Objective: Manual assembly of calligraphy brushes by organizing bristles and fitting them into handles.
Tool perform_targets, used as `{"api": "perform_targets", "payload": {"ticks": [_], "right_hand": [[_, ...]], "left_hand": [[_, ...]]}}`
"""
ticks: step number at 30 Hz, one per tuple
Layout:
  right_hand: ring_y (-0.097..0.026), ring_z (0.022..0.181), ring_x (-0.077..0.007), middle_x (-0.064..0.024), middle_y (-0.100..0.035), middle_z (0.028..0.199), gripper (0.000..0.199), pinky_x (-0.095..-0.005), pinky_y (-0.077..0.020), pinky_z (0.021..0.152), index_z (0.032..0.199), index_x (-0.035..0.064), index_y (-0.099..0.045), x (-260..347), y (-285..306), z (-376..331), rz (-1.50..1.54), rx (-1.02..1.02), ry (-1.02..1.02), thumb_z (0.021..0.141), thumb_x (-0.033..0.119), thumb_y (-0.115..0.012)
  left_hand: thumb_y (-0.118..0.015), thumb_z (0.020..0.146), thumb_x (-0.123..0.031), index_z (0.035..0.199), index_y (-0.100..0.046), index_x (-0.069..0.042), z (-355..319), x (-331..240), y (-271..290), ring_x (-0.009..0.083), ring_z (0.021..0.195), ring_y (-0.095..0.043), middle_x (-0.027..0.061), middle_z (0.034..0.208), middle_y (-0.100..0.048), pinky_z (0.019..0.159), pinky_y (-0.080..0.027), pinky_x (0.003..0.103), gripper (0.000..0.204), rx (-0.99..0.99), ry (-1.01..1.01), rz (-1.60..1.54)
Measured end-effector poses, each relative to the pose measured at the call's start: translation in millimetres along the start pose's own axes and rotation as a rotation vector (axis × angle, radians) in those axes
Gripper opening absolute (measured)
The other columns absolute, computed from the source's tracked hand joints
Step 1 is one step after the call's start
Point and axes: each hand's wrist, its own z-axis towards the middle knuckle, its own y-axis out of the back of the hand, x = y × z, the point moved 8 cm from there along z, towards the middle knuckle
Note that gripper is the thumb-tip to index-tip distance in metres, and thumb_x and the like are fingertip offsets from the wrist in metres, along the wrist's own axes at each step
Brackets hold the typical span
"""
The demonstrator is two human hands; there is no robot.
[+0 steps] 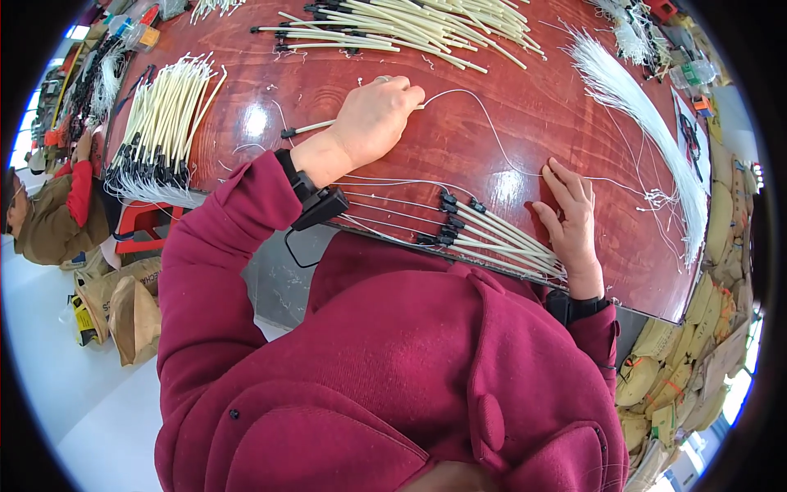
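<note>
My left hand (pixel 373 119) is closed around a cream tube (pixel 316 127) with a black end piece, held just above the red-brown table. From the tube's right end a thin white cord (pixel 484 115) loops over to my right hand (pixel 570 205). The cord passes at the fingertips of that hand, whose thumb stands apart from the other fingers; whether they press on it I cannot tell. Between my hands, near the table's front edge, lie several finished-looking cream tubes (pixel 504 230) with black ends and white cords stretching left.
Bundles of cream tubes lie at the far side (pixel 410 29) and at the left (pixel 172 111). A long white bundle of cords (pixel 656 123) lies along the right edge. A plastic bottle (pixel 695 74) is at far right. Another person (pixel 57 209) sits at left; sacks (pixel 680 353) stand at right.
</note>
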Motion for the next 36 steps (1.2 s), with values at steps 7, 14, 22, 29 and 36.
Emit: {"api": "perform_targets", "payload": {"ticks": [7,14,22,29,36], "right_hand": [[-0.054,0.122,-0.0312,-0.0113,-0.06,0.14,0.052,-0.0401,-0.0417,0.108,0.133,0.002,-0.065,-1.1,-0.4,-0.8,0.006,-0.018,-0.024,0.082,0.009,-0.075],[-0.054,0.122,-0.0305,-0.0108,-0.061,0.139,0.051,-0.04,-0.0416,0.108,0.132,0.0026,-0.066,-2.2,0.4,0.7,-0.001,-0.026,-0.018,0.083,0.008,-0.075],[-0.054,0.123,-0.0304,-0.0106,-0.061,0.14,0.05,-0.04,-0.0417,0.108,0.132,0.0025,-0.066,-2.1,-1.3,1.2,0.0,-0.028,-0.015,0.083,0.008,-0.075],[-0.054,0.123,-0.0314,-0.0109,-0.06,0.14,0.05,-0.0404,-0.0414,0.108,0.132,0.0021,-0.066,-2.3,0.0,-0.8,0.007,-0.023,-0.018,0.083,0.008,-0.074],[-0.053,0.123,-0.033,-0.0106,-0.059,0.141,0.053,-0.0448,-0.0397,0.108,0.133,0.001,-0.064,7.4,4.4,-0.4,-0.036,0.008,0.003,0.084,0.016,-0.076]], "left_hand": [[-0.059,0.091,-0.002,0.12,-0.066,-0.011,6.0,-0.2,-3.1,0.0333,0.089,-0.063,0.0107,0.095,-0.06,0.076,-0.052,0.044,0.032,0.062,-0.015,0.01],[-0.054,0.093,0.0,0.132,-0.064,-0.015,5.6,-0.3,-5.7,0.031,0.088,-0.062,0.0097,0.096,-0.056,0.077,-0.052,0.043,0.043,0.097,-0.021,0.034],[-0.051,0.093,0.002,0.133,-0.064,-0.015,4.4,-1.0,-8.0,0.0308,0.089,-0.061,0.0095,0.098,-0.055,0.079,-0.052,0.043,0.046,0.119,-0.069,-0.024],[-0.054,0.093,0.001,0.12,-0.065,-0.011,4.6,-6.0,-8.4,0.0329,0.091,-0.062,0.0101,0.1,-0.057,0.08,-0.051,0.044,0.032,0.166,-0.105,0.017],[-0.066,0.086,-0.006,0.099,-0.06,-0.003,-8.0,0.1,3.2,0.0336,0.092,-0.063,0.0123,0.094,-0.059,0.075,-0.055,0.044,0.014,-0.017,-0.015,-0.03]]}}
